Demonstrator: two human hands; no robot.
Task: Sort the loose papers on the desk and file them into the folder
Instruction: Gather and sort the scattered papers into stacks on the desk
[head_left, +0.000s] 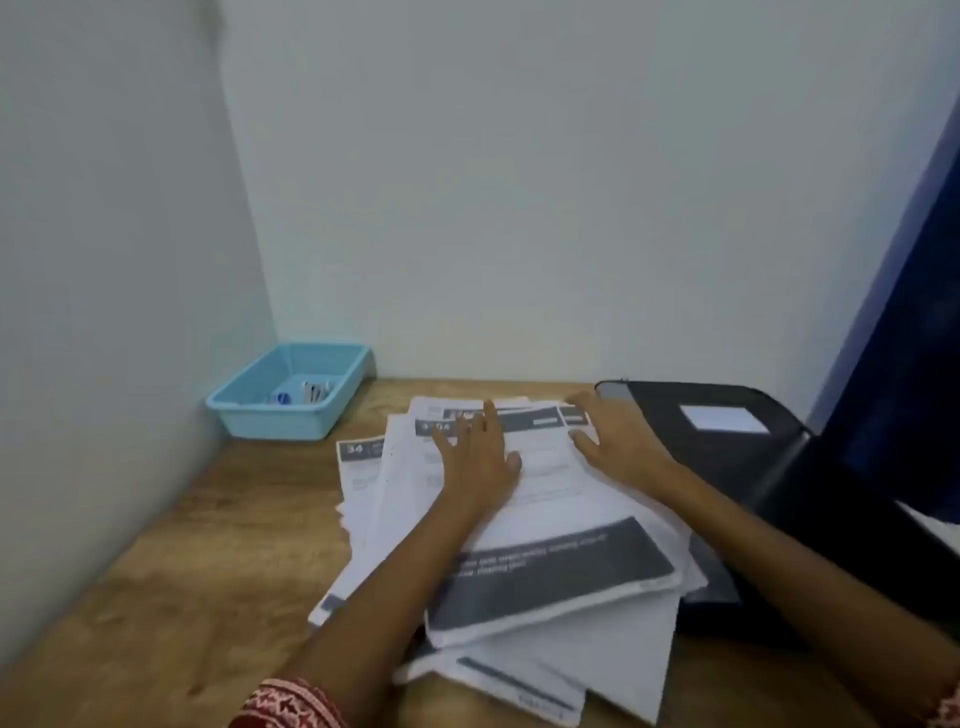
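A loose, fanned-out pile of printed white papers (545, 525) with grey header bars lies on the wooden desk (208, 545). My left hand (480, 457) rests flat on the upper part of the pile, fingers straight and spread. My right hand (615, 436) lies on the pile's upper right corner, fingers spread, touching the sheets beside the folder. A black folder (727, 441) with a white label lies shut to the right, its left edge partly under the papers.
A light blue plastic tray (291, 395) holding a few small items stands in the back left corner against the walls. A dark blue surface (904, 364) rises at the far right. Bare desk shows at the left and front left.
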